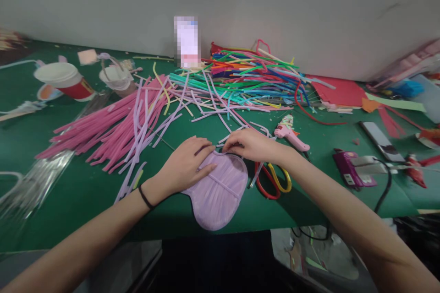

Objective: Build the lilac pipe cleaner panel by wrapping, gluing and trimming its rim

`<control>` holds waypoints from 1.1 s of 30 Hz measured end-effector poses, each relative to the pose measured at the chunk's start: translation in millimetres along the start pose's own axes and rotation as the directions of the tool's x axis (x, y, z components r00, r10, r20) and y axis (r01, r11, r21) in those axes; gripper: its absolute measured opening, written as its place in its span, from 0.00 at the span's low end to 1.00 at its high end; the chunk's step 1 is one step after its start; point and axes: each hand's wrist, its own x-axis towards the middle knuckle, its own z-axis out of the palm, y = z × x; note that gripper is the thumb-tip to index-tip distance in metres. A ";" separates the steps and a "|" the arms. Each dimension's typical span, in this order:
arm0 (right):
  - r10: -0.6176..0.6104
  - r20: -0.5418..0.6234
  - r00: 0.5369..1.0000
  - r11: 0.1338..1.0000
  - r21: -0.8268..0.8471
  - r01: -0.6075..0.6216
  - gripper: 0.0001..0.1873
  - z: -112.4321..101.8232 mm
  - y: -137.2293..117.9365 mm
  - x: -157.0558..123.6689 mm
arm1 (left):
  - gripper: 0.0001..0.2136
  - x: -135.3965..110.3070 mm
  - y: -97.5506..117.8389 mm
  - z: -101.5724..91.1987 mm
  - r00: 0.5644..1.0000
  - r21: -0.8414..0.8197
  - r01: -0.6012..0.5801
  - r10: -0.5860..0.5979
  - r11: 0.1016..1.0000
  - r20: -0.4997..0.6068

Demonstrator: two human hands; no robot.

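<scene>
A flat lilac piece made of pipe cleaners (220, 206), with rounded lobes and a raised strip across it, lies at the table's front edge. My left hand (187, 165) rests over its left side, thumb on top and fingers curved toward the far edge, gripping it. At that far edge, the fingers of my right hand (245, 143) are bent and pinched together; what sits between their tips is hidden. Scissors with red and yellow handles (280, 178) lie under my right forearm. Beyond them is a pink glue gun (292, 136).
Pink pipe cleaners (113, 128) and loose lilac ones (140, 119) spread at left. A multicoloured pile (250, 78) lies against the wall near an upright, blurred-out screen (186, 43). Paper cup (65, 80) stands far left. Right: red sheets (338, 91), a phone (381, 141), a purple box with plug (354, 169).
</scene>
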 end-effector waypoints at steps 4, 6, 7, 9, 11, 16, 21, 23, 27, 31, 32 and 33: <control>-0.009 0.006 1.000 1.000 0.002 0.009 0.12 0.1 1.8 1.0 | 0.20 0.3 -0.7 -0.5 1.000 0.002 -0.012 0.012 1.000 0.000; -0.016 0.012 1.000 1.000 -0.002 0.016 0.12 0.6 2.0 0.8 | 0.20 0.0 -1.1 -0.2 1.000 -0.004 -0.015 0.015 1.000 0.003; -0.019 0.014 1.000 1.000 -0.001 0.019 0.13 0.9 2.2 0.7 | 0.20 -0.1 -1.2 -0.1 1.000 -0.009 -0.015 0.015 1.000 0.006; -0.025 0.017 1.000 1.000 0.002 0.025 0.13 1.8 3.0 0.9 | 0.21 0.1 -1.5 -0.2 1.000 -0.015 -0.016 0.016 1.000 0.010; -0.033 0.018 0.999 0.999 0.005 0.033 0.14 3.1 4.6 1.7 | 0.21 0.6 -1.9 -0.4 0.999 -0.014 -0.028 0.029 0.999 0.016; -0.033 0.005 0.999 0.999 0.036 0.033 0.12 4.3 9.2 1.2 | 0.19 1.9 -2.6 -1.4 0.998 0.002 -0.044 0.044 0.999 0.040; 0.027 0.009 1.000 0.999 0.047 -0.028 0.12 -7.1 10.7 -12.2 | 0.18 2.8 -1.8 -3.0 0.999 -0.024 -0.035 0.036 0.999 0.035; 0.055 0.025 0.998 0.998 0.020 -0.056 0.11 -13.2 10.8 -18.8 | 0.18 3.2 -1.6 -3.4 0.999 -0.031 -0.030 0.031 0.999 0.039; 0.074 0.014 0.997 0.997 0.000 -0.074 0.09 -18.1 11.5 -24.9 | 0.18 2.9 -2.2 -3.8 0.998 -0.035 -0.031 0.033 0.999 0.049; 0.058 0.012 0.998 0.998 -0.034 -0.058 0.09 -14.0 13.4 -21.5 | 0.18 1.5 -3.5 -3.4 0.999 -0.032 -0.025 0.026 0.999 0.046; 0.057 0.015 0.998 0.997 -0.045 -0.056 0.09 -13.0 13.8 -20.3 | 0.18 1.4 -3.8 -3.3 0.998 -0.029 -0.025 0.026 0.999 0.049; 0.057 0.019 0.998 0.997 -0.051 -0.056 0.10 -12.4 14.0 -19.3 | 0.18 1.3 -3.9 -3.2 0.998 -0.025 -0.025 0.026 0.999 0.051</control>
